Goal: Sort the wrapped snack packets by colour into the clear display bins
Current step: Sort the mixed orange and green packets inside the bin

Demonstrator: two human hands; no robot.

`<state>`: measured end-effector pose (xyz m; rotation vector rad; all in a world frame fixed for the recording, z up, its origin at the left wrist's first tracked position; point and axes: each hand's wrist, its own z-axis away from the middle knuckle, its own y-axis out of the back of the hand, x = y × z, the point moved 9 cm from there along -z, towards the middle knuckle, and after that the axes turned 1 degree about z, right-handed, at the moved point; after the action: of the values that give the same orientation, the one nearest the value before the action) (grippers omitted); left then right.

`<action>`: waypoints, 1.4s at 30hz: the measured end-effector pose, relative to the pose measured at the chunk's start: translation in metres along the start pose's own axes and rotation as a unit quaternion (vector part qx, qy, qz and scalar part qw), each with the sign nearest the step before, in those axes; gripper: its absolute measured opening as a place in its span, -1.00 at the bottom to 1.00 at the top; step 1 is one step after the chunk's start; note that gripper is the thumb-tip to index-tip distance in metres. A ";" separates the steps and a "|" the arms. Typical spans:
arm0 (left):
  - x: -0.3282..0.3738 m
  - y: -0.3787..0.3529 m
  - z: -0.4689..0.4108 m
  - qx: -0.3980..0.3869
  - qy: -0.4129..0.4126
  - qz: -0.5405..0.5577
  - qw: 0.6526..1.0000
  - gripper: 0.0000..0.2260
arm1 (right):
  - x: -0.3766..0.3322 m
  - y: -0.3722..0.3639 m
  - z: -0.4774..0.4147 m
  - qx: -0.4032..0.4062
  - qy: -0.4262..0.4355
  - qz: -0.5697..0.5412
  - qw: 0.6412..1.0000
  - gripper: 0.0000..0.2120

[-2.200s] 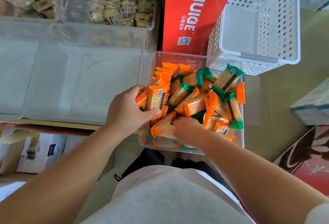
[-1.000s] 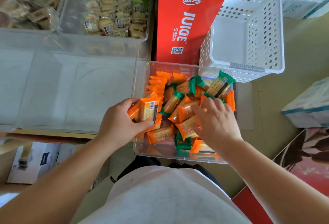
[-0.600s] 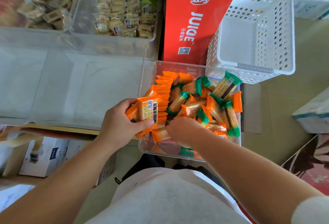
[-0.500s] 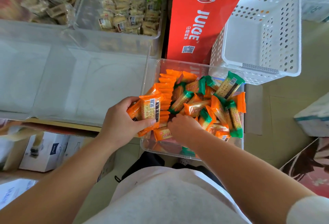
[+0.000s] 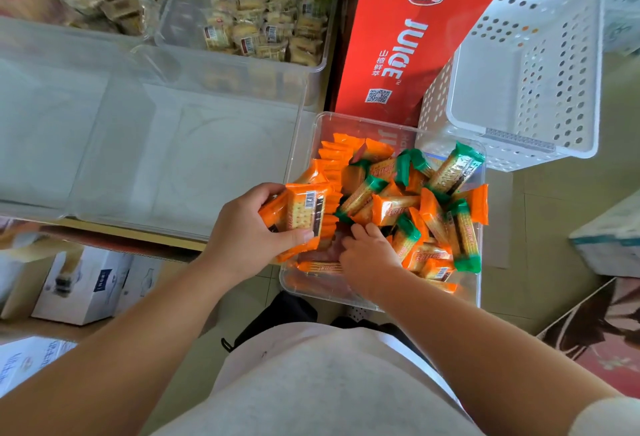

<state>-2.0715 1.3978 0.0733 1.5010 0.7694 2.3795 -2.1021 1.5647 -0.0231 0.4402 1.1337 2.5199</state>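
1. White cartons (image 5: 79, 283): 8 o'clock of the view, on a low shelf.
2. Large clear bin (image 5: 156, 158): 9 o'clock, nothing inside it.
3. Two clear bins of pale wrapped biscuits (image 5: 263, 20): 11 to 12 o'clock, behind the large bin.
4. Left hand (image 5: 249, 231): centre of view, fingers and thumb curled round a stack of orange packets (image 5: 304, 214), barcode side up. The stack is held over the near left corner of item 5.
5. Small clear bin (image 5: 311, 290): 3 o'clock of the left hand, touching the large bin's right wall. It holds loose orange packets (image 5: 398, 209) mixed with green-ended packets (image 5: 453, 169).
6. Right hand (image 5: 367, 252): inside the small bin at its 6 o'clock side, fingers bent down among the packets. Whether it holds one cannot be told.
7. Red juice carton (image 5: 408, 37): 12 o'clock of the small bin.
8. White perforated basket (image 5: 519, 89): 1 o'clock, tilted.
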 end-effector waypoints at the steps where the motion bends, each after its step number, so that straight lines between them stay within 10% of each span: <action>1: 0.000 0.000 0.000 -0.002 0.000 0.000 1.000 -0.41 | 0.000 0.000 -0.001 0.001 -0.001 0.004 1.000 -0.64; 18: -0.002 0.005 0.006 -0.011 0.002 0.004 1.000 -0.41 | 0.022 0.030 0.019 0.134 0.030 -0.233 0.963 -0.86; 33: 0.008 0.001 0.019 0.001 -0.014 -0.059 0.998 -0.39 | 0.038 0.012 0.003 0.113 -0.106 -0.641 0.752 -0.81; 39: 0.015 -0.006 0.019 0.003 -0.019 -0.065 0.998 -0.39 | 0.055 0.027 0.025 0.109 -0.082 -0.865 0.483 -0.59; 42: 0.025 -0.017 0.017 -0.013 -0.022 -0.036 0.999 -0.39 | 0.052 0.051 0.035 0.102 0.032 -0.853 0.512 -0.35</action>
<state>-2.0694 1.4282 0.0887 1.4859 0.7647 2.2877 -2.1433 1.5782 0.0451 -0.5810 0.9219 0.5815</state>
